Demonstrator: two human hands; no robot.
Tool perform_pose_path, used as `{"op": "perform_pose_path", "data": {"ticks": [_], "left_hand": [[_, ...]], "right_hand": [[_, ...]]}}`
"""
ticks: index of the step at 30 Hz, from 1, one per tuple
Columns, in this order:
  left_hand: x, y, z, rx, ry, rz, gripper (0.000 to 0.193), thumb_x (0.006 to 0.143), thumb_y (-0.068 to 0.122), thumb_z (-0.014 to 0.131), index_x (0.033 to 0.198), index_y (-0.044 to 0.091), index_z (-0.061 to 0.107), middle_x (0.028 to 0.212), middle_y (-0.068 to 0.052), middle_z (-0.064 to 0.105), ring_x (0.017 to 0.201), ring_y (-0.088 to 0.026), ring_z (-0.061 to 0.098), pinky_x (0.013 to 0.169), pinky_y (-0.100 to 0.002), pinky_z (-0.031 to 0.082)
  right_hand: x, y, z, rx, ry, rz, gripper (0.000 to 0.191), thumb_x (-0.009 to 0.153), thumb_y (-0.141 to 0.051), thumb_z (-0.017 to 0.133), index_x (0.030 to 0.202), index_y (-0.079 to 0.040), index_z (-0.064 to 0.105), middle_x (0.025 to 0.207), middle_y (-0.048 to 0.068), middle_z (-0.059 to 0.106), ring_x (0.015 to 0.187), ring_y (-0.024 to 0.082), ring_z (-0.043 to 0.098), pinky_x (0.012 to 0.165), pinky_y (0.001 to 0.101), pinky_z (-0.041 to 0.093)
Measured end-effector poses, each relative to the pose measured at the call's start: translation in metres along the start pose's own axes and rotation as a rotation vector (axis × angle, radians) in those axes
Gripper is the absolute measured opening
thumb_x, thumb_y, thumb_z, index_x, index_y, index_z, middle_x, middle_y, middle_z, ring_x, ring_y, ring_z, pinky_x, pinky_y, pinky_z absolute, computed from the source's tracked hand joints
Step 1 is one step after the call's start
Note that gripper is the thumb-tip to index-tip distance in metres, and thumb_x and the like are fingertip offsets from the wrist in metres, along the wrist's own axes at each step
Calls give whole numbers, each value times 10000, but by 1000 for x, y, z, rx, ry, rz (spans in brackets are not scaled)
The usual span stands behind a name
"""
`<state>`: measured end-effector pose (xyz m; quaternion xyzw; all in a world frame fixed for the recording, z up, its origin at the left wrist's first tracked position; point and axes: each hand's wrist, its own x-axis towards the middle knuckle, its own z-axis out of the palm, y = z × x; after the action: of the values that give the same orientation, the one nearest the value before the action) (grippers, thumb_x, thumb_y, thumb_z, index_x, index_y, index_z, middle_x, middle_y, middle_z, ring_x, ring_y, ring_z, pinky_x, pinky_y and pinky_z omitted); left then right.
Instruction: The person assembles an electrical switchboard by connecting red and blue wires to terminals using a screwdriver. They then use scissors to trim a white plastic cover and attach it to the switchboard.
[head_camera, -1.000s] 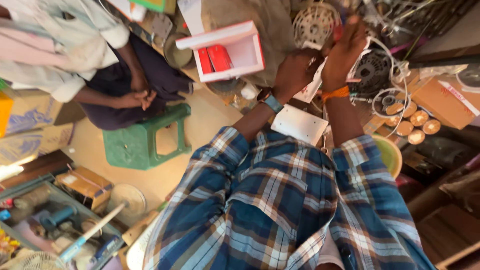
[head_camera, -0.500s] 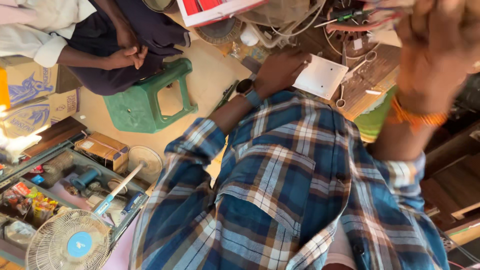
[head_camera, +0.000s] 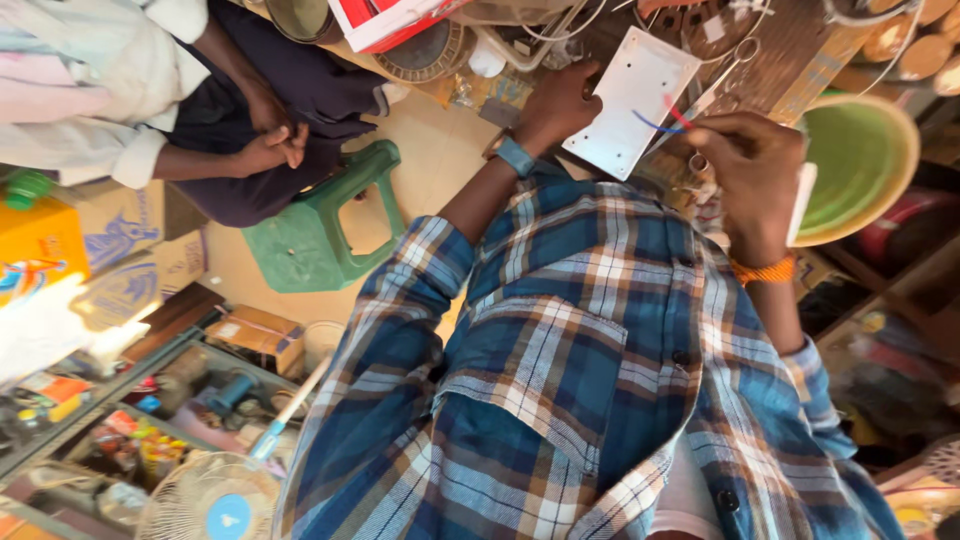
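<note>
The view looks down over the person's own blue, white and brown plaid shirt toward a crowded workshop. The left hand, with a blue-strapped watch at the wrist, is closed on the near edge of a flat white rectangular plastic panel, holding it tilted just above the clutter. The right hand, an orange band around its wrist, is curled shut beside that panel; it seems to pinch thin red and blue wires that lie across the panel's face, though the fingertips are too blurred to be sure.

Just to the right of the right hand sits a round green bowl with a tan rim. Beyond both hands the work surface is brown and heaped with wire coils, round metal parts and a red-and-white open box.

Left of the left hand, on the pale sandy floor, stands a green plastic stool. Another person in a white shirt and dark trousers sits beside it with hands clasped. Well behind the left arm are cardboard boxes, a shelf of tools and a small white fan with a blue hub.
</note>
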<state>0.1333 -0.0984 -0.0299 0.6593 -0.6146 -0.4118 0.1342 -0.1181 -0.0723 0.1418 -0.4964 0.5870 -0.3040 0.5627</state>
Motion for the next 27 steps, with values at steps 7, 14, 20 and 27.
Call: {"op": "perform_pose_path", "data": {"ticks": [7,14,20,27], "left_hand": [[-32,-28,-20,-916,-260,-78,669,884,231,816,1446,28,515,1279,-148,718,1170,-215,694,1004,-364,575],[-57,-28,-14,-1091,-145,-34,608,929,46,762,1477,1,504,1366,-152,665,1252,-205,628,1078,-356,521],[-57,-32,0,-985,-128,-29,506,1013,66,668,1484,-31,513,1365,-167,679,1252,-205,636,1057,-332,518],[-58,-34,-2,-802,-157,20,515,1056,131,626,1513,-33,455,1408,-164,647,1312,-223,616,1086,-340,500]], "right_hand": [[39,65,66,-189,29,-214,138,961,-70,805,1085,-14,789,1010,122,780,840,174,743,770,293,596],[35,63,82,-468,50,-235,89,961,-141,748,1021,-95,795,928,154,751,793,326,722,721,412,554],[33,59,84,-505,4,-205,95,954,-146,739,1015,-135,810,879,137,745,743,314,712,680,422,543],[34,67,87,-470,-36,-198,116,917,-132,750,1005,-147,824,890,133,751,745,314,719,677,404,563]]}}
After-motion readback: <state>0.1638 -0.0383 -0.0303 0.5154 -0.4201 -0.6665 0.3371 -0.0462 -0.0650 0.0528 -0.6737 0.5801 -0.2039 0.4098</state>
